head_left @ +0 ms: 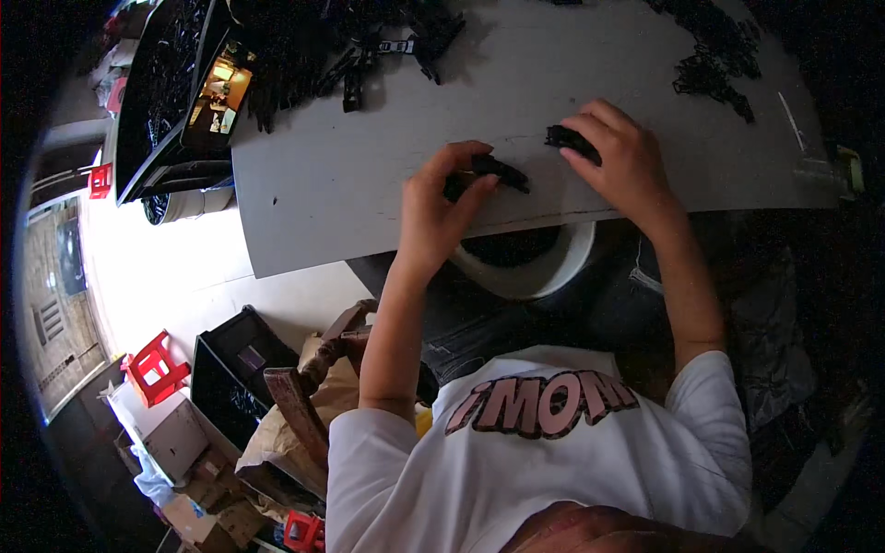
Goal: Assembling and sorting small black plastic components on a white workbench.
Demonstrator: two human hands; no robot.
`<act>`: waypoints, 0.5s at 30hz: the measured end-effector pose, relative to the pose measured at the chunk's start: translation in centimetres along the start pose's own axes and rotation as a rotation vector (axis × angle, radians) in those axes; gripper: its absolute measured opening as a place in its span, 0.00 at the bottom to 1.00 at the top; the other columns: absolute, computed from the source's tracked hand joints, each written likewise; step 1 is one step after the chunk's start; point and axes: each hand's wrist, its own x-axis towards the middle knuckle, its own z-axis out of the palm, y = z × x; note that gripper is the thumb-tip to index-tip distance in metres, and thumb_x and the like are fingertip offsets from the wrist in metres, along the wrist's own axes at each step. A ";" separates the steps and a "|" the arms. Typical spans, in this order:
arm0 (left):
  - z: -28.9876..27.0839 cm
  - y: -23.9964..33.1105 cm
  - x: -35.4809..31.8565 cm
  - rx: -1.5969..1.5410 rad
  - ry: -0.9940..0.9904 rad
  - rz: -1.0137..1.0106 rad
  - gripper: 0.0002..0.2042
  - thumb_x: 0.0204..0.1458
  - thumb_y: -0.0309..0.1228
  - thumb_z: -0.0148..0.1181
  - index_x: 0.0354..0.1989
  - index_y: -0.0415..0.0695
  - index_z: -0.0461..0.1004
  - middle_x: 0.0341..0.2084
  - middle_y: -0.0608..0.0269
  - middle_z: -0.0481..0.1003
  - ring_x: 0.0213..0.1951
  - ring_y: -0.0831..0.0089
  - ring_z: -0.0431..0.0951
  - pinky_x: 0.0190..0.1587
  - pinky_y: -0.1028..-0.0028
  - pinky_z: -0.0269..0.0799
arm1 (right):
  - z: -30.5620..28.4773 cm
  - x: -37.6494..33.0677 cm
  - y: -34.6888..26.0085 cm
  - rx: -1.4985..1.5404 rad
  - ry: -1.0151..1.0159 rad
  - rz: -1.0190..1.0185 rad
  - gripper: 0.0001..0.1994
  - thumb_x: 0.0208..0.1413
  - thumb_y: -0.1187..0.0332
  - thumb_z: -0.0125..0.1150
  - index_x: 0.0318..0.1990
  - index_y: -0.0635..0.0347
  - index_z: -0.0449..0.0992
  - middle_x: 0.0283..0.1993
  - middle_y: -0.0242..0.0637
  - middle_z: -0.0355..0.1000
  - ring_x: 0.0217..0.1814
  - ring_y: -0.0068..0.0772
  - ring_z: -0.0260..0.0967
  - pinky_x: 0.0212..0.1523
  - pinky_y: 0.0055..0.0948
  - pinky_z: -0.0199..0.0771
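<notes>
Over the near part of the grey table (323, 194), my left hand (438, 198) grips a small black part (502, 172) between thumb and fingers. To its right, my right hand (622, 157) is closed round another small black part (572, 141), whose end sticks out toward the left. The two parts are apart, and their exact kind is too dark to make out. A heap of black parts (355, 55) lies at the far left of the tabletop. More black parts (714, 69) are piled at the far right.
A phone (219, 97) with a lit screen leans on a black crate (166, 147) left of the table. Below the near edge stands a white bucket (553, 276). A wooden chair (309, 405), a black bin (235, 369) and a red stool (155, 370) are at the lower left.
</notes>
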 end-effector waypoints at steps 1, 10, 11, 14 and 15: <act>-0.1 -0.2 -0.1 0.005 0.004 -0.002 0.13 0.46 0.22 0.61 0.43 0.39 0.72 0.27 0.59 0.76 0.29 0.76 0.76 0.35 0.78 0.69 | 0.3 0.0 -0.1 -0.033 -0.026 -0.017 0.13 0.47 0.72 0.63 0.41 0.62 0.73 0.39 0.38 0.67 0.38 0.40 0.70 0.37 0.32 0.71; 0.5 -0.1 0.0 0.070 -0.040 0.076 0.15 0.43 0.23 0.61 0.41 0.40 0.71 0.27 0.53 0.76 0.29 0.64 0.77 0.34 0.72 0.71 | -0.1 0.0 -2.9 0.265 -0.089 0.008 0.13 0.45 0.76 0.62 0.40 0.67 0.71 0.39 0.41 0.68 0.39 0.40 0.70 0.36 0.30 0.72; 0.4 0.0 -0.2 0.085 -0.024 0.070 0.15 0.43 0.23 0.61 0.41 0.40 0.71 0.27 0.53 0.76 0.29 0.64 0.77 0.34 0.72 0.71 | 0.0 0.3 -3.6 0.294 -0.105 -0.009 0.14 0.44 0.76 0.62 0.41 0.68 0.71 0.39 0.41 0.68 0.39 0.39 0.70 0.35 0.29 0.72; 0.0 0.4 -0.3 0.026 -0.052 0.031 0.14 0.46 0.21 0.59 0.44 0.39 0.71 0.36 0.57 0.76 0.37 0.74 0.76 0.42 0.73 0.71 | 0.3 0.9 -4.8 0.311 -0.137 -0.014 0.14 0.44 0.77 0.62 0.41 0.68 0.71 0.39 0.41 0.67 0.38 0.39 0.70 0.34 0.30 0.72; -0.1 0.6 -0.3 0.038 -0.062 0.022 0.14 0.46 0.21 0.59 0.44 0.39 0.71 0.36 0.57 0.76 0.37 0.74 0.76 0.42 0.73 0.71 | 0.3 0.8 -4.9 0.308 -0.136 -0.019 0.14 0.44 0.77 0.62 0.41 0.68 0.71 0.39 0.41 0.67 0.38 0.39 0.70 0.34 0.30 0.72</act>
